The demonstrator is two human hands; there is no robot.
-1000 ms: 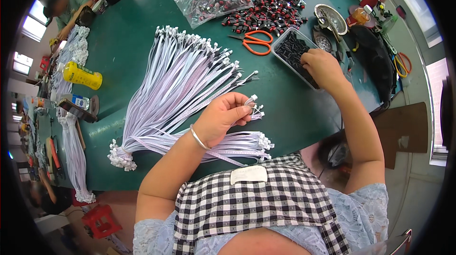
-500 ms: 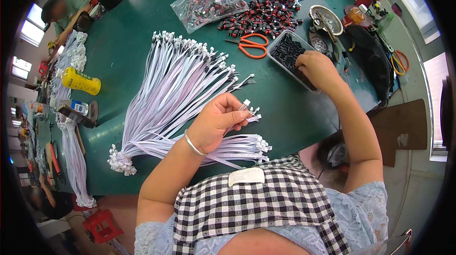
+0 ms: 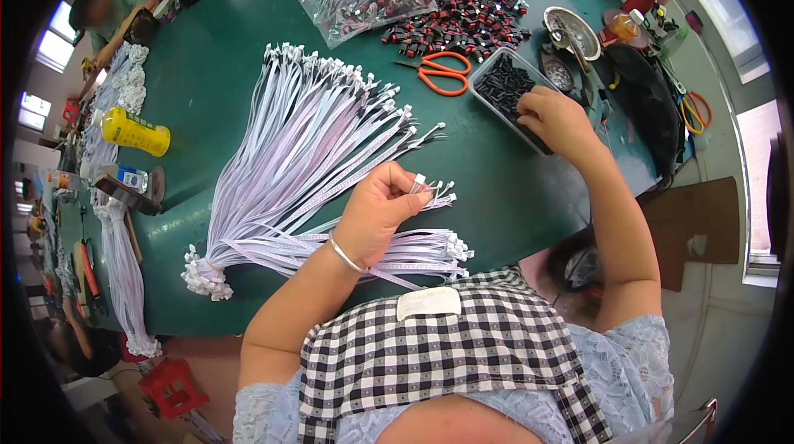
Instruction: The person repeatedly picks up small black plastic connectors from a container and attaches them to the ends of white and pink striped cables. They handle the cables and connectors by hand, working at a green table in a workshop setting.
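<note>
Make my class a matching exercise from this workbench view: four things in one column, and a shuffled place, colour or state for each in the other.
Column one
1. Left hand
2. Right hand
3. Scissors beside the tub
4. Plastic bag

Column two
A. Orange-handled
B. Partly inside the container of small black pieces
C. See-through, lying next to loose black-and-red parts
D. Holding thin leads with small white connectors

Right pairs: 1-D, 2-B, 3-A, 4-C
</note>
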